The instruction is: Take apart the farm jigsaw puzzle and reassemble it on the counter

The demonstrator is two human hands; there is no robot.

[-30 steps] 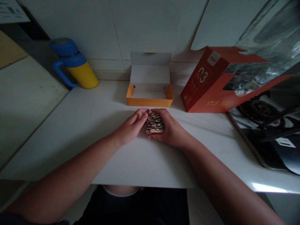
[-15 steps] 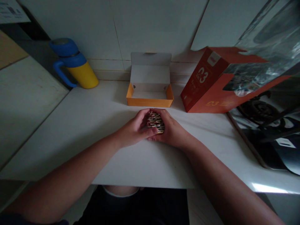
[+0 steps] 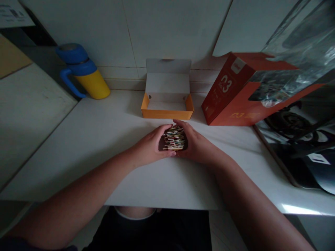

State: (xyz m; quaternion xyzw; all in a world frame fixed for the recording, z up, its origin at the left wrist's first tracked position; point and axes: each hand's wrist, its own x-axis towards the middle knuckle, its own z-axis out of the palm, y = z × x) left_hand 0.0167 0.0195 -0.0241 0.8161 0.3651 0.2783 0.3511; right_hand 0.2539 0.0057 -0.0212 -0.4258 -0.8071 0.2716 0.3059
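Left hand (image 3: 151,146): curled around the left side of the stack, thumb along the near edge, fingertips at the far corner; grasping it.
Right hand (image 3: 196,144): cupped against the right side of the same stack, fingers wrapped over the far end; grasping it too.
Stack of small printed pieces (image 3: 175,138): many thin multicoloured pieces pressed together, edges showing as stripes; whether cards or cardboard tiles cannot be told. It sits between both palms, low over the countertop (image 3: 104,139), mid-front; contact with the surface is hidden by the hands.
Open orange box (image 3: 167,113): just beyond the hands, lid flipped up against the wall, white inside, nothing visible in it.
Red-orange carton (image 3: 230,97): right of the open box, tilted, near but apart from the right hand.
Blue-and-yellow flask (image 3: 86,75): far left corner, well apart from the hands.
Gas hob (image 3: 295,132): right edge, dark glass.
Shiny plastic wrap (image 3: 300,45): upper right, over the carton.
Light: dim.
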